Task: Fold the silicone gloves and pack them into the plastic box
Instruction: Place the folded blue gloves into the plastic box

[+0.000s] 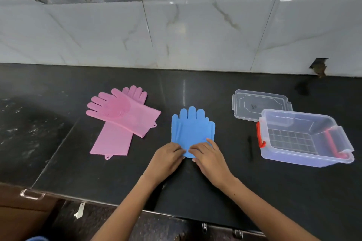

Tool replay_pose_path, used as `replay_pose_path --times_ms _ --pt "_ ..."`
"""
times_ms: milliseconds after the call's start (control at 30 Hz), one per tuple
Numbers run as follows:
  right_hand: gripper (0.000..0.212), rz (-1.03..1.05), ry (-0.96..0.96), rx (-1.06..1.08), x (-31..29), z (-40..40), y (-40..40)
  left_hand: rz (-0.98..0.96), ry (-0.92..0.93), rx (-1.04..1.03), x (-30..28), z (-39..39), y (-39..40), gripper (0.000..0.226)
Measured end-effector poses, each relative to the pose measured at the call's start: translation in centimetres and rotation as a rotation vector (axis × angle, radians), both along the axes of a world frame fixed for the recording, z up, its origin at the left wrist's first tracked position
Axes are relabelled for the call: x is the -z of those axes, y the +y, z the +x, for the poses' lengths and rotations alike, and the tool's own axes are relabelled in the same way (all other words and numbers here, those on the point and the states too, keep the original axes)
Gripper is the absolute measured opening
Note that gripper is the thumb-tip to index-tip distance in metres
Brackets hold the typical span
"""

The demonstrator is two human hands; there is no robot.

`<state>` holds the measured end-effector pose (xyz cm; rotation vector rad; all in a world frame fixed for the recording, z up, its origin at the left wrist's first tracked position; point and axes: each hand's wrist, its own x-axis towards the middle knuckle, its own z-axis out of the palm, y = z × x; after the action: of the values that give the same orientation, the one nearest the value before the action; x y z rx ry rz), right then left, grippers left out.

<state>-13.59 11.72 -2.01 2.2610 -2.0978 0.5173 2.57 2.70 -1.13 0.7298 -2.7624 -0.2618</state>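
Blue gloves getting pressed flat mid-counter, box waiting open on the right.

Both hands sit on the near end of the folded blue silicone gloves [193, 131]: left hand [166, 159] and right hand [208, 157] have fingers spread flat, pressing down on the near edge rather than clenched around it, glove fingertips pointing at the tiled wall [195, 31]. That stack is roughly centre of the black countertop [195, 188], with bare counter between it and the front edge. Left of it, apart, the pink silicone gloves [121, 119] lie crossed, one over the other. Toward the right end, the clear plastic box [305, 139] with red latches stands open and looks empty, its lid [258, 103] lying behind it, partly tucked under the box's back-left corner. Open counter between gloves and box.
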Motion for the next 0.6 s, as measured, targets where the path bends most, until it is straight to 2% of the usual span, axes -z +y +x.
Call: replay_pose_path --times_ms 100,233,300,400,500,533,600 --pt "0.026 -0.089 0.034 -0.032 0.5 -1.1 0.3 -0.05 -0.006 0.057 -0.5 -0.7 0.6 0.005" --pt "0.014 -0.104 0.073 -0.096 -0.2 -5.6 2.8 -0.127 -0.022 0.105 -1.1 -4.7 4.3 0.02" --pt "0.017 -0.052 0.088 -0.07 -1.1 -7.8 4.1 -0.148 -0.034 0.125 -1.1 -7.4 6.4 0.02" --pt "0.034 0.042 0.038 0.091 -2.2 -9.3 4.9 -0.097 0.003 0.089 -1.9 -9.5 7.3 0.026" --pt "0.04 -0.038 -0.138 0.246 -2.1 -8.5 4.4 -0.078 0.219 -0.029 -2.0 -9.8 4.8 0.009" --pt "0.038 -0.073 -0.202 0.302 -1.9 -7.7 3.9 -0.079 0.233 -0.083 -1.9 -9.9 3.5 0.014" --pt "0.035 -0.074 -0.294 0.431 -1.1 -6.1 2.6 -0.034 0.072 -0.125 -1.8 -10.0 1.1 0.035"
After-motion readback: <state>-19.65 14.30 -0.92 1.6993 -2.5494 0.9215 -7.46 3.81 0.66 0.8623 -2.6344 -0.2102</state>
